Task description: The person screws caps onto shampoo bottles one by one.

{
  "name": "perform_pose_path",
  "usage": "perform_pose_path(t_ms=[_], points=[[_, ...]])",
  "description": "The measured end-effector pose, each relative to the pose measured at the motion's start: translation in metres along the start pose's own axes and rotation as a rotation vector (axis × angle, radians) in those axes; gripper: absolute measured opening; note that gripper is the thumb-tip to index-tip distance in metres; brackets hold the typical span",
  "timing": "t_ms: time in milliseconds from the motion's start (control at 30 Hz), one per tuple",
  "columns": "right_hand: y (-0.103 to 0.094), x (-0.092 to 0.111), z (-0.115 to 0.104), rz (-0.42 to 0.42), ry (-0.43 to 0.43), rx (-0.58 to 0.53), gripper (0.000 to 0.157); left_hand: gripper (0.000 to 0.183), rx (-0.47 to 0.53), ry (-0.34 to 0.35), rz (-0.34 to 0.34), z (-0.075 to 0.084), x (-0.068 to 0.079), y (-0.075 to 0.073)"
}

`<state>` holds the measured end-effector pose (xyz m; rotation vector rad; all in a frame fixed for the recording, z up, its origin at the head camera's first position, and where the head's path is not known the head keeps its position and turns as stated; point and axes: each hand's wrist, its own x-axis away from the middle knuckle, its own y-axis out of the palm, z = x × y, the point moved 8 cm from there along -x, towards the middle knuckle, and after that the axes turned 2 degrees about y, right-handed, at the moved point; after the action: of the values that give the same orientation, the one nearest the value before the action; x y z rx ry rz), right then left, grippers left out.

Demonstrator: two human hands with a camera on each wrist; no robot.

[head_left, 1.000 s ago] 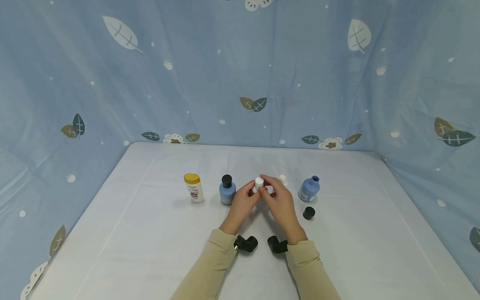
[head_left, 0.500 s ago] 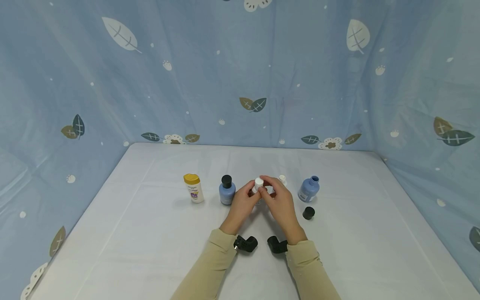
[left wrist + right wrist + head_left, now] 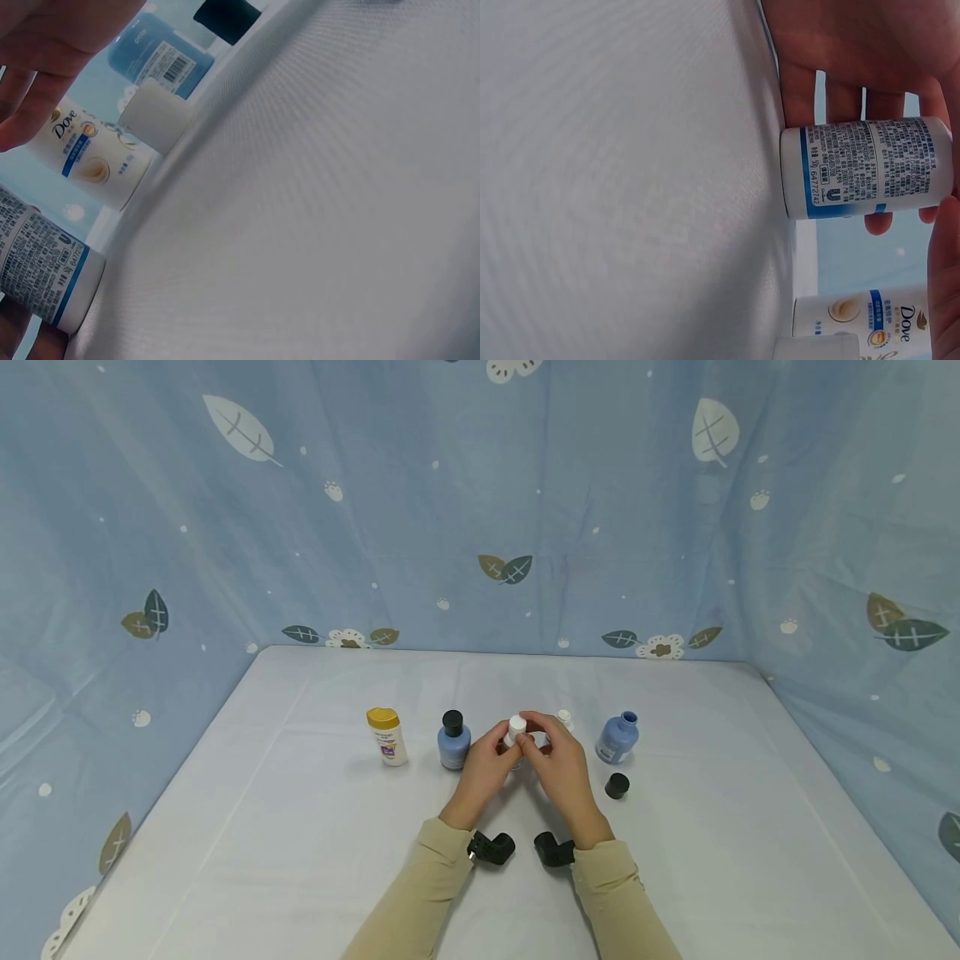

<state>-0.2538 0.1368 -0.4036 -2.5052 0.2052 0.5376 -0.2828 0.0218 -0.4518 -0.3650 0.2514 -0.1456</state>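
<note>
A small white lotion bottle (image 3: 866, 169) with printed back text stands upright at the middle of the table, its white cap (image 3: 517, 724) showing between the hands. Fingers of the left hand (image 3: 483, 768) curl around the bottle's body. At the top, thumb and fingers of the right hand (image 3: 558, 768) pinch about the cap; the exact contact is partly hidden. Behind the right hand stands a second white bottle (image 3: 94, 157) marked Dove, mostly covered in the head view. A loose white cap (image 3: 154, 116) lies in front of it.
On the left stand a white bottle with a yellow cap (image 3: 387, 739) and a blue bottle with a black cap (image 3: 453, 742). To the right are an uncapped blue bottle (image 3: 618, 739) and a loose black cap (image 3: 617, 786). A leaf-patterned curtain (image 3: 450, 510) borders the table.
Both hands stay at the same place around the white bottle, with at most very slight finger movement. The other bottles and loose caps have not moved.
</note>
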Motion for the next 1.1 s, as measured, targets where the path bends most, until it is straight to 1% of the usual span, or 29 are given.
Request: perform_pose_path(t_ms=[267,500,833,1100], points=[[-0.0002,-0.0005,0.001,0.0,-0.005,-0.006,0.031,0.021,-0.036,0.041,0.015,0.0003,-0.0009,0.0005],[0.0001,-0.0013,-0.0005,0.003,-0.013,-0.012,0.031,0.033,-0.018,0.078,0.056,0.0006,-0.0019,-0.001],[0.0001,-0.002,-0.0006,-0.002,0.014,-0.036,0.033,0.04,-0.01,0.074,0.063,0.0025,-0.0026,-0.0027],[-0.0018,-0.003,-0.0007,0.004,-0.01,-0.054,0.035,0.041,-0.015,0.061,0.062,0.0036,-0.0017,-0.0018]])
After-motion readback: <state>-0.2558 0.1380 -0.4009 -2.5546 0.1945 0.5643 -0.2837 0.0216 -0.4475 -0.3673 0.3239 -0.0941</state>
